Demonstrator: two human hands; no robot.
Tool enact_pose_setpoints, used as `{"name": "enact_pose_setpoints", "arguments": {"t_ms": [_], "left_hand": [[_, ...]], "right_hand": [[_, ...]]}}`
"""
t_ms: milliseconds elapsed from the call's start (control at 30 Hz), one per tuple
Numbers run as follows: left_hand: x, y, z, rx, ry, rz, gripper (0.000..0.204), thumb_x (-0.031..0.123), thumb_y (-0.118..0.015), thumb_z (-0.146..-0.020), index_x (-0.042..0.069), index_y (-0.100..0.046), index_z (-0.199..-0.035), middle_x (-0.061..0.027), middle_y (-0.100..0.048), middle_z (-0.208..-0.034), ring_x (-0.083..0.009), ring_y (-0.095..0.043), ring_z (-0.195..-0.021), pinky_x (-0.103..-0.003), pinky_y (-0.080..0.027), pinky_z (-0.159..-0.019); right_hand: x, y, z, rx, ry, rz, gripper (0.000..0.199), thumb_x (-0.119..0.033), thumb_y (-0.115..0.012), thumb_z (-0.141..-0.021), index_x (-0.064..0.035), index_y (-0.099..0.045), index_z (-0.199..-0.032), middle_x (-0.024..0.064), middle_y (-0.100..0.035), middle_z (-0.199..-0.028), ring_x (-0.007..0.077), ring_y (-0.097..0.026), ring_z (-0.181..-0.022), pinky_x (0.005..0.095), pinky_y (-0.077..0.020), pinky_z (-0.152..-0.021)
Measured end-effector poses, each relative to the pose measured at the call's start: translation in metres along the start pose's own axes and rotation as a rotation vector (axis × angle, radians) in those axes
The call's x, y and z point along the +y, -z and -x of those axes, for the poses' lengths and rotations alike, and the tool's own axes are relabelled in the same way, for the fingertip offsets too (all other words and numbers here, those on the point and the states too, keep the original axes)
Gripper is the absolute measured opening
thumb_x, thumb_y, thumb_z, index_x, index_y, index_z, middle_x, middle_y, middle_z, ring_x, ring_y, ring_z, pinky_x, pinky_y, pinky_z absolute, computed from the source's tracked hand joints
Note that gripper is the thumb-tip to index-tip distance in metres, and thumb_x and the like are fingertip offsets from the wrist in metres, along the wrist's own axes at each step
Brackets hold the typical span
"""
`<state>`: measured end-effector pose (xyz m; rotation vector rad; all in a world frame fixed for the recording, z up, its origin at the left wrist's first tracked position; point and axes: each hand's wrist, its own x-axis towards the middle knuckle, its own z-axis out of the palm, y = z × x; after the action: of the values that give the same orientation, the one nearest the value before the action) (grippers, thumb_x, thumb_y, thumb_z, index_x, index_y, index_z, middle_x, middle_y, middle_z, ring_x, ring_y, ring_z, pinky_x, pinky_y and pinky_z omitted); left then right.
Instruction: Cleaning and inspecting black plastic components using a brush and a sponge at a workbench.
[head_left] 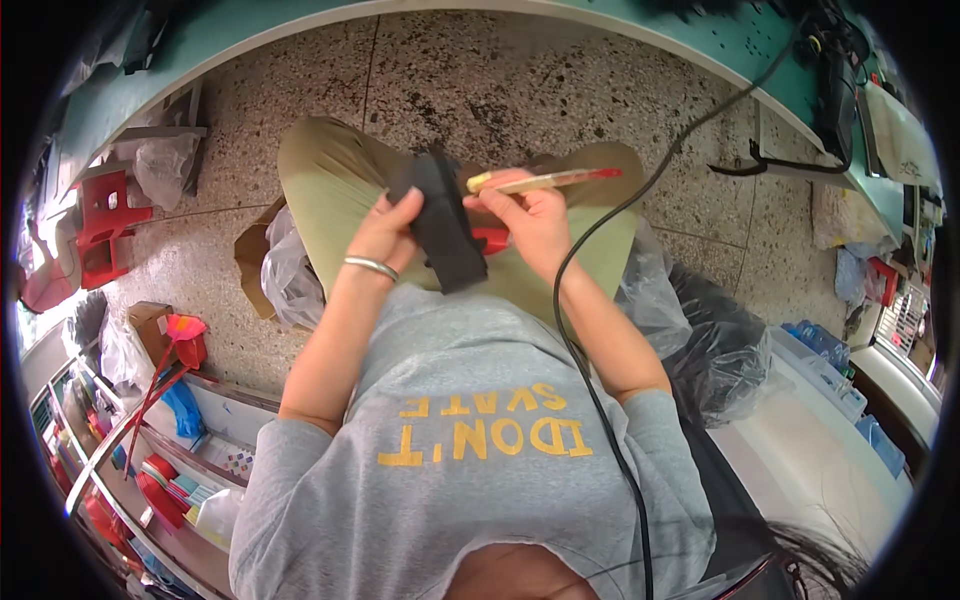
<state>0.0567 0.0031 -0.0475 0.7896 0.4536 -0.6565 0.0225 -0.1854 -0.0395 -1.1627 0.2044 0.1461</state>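
My left hand (388, 228) is closed on the left side of a black, boxy piece (450, 232), thumb on top, held above my lap. The piece looks like a soft case or pouch, but its exact kind is unclear. My right hand (533, 218) pinches a slim wooden-handled brush (545, 182), held nearly level. Its yellowish end sits close to the black piece's right edge; whether they touch I cannot tell. The other end is red and points right. Below my right fingers shows a red object (492, 240), mostly hidden.
A black cable (655, 180) runs from the upper right down past my right arm. Green-topped tables (240, 48) curve along the far side. Plastic bags (292, 270) lie by my legs, a black bag (715, 340) at right. Red stools (105, 225) and a shelf (150, 440) stand left.
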Motion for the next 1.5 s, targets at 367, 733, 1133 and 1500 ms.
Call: {"name": "enact_pose_setpoints", "arguments": {"t_ms": [367, 733, 1133, 1500], "left_hand": [[-0.006, -0.025, 0.022, 0.293, -0.191, -0.181, 0.021, 0.01, -0.06, -0.084, 0.001, -0.053, -0.101, -0.0053, -0.06, -0.092, -0.0128, -0.059, -0.077, -0.027, -0.052, -0.066], [-0.004, -0.037, 0.022, 0.224, -0.202, -0.202, 0.021, 0.012, -0.061, -0.084, 0.002, -0.053, -0.101, -0.0041, -0.06, -0.089, -0.0108, -0.058, -0.074, -0.026, -0.052, -0.062], [-0.009, -0.039, 0.024, 0.221, -0.177, -0.226, 0.022, 0.011, -0.06, -0.085, 0.002, -0.052, -0.103, -0.0047, -0.06, -0.09, -0.0116, -0.058, -0.073, -0.027, -0.052, -0.062], [0.003, -0.036, 0.018, 0.248, -0.091, -0.256, 0.032, 0.03, -0.055, -0.089, 0.001, -0.054, -0.102, -0.0021, -0.057, -0.088, -0.0111, -0.055, -0.071, -0.024, -0.047, -0.063]], "right_hand": [[-0.041, -0.006, -0.008, 0.127, 0.525, 0.759, 0.007, -0.002, -0.064, -0.077, -0.0031, -0.064, -0.084, 0.0074, -0.064, -0.089, 0.0169, -0.06, -0.082, 0.0325, -0.044, -0.081], [-0.026, -0.014, -0.009, 0.15, 0.574, 0.827, 0.007, -0.005, -0.067, -0.074, -0.0052, -0.066, -0.081, 0.0044, -0.066, -0.081, 0.0173, -0.061, -0.077, 0.0381, -0.0365, -0.09], [-0.016, -0.015, -0.009, 0.127, 0.062, 0.106, 0.01, -0.005, -0.063, -0.082, 0.001, -0.062, -0.09, 0.0014, -0.06, -0.076, 0.006, -0.054, -0.07, 0.0193, -0.045, -0.058], [-0.01, 0.016, -0.041, 0.32, 0.671, 0.808, 0.007, 0.001, -0.061, -0.077, -0.0018, -0.059, -0.084, 0.0097, -0.062, -0.082, 0.0226, -0.06, -0.071, 0.0319, -0.0484, -0.064]]}}
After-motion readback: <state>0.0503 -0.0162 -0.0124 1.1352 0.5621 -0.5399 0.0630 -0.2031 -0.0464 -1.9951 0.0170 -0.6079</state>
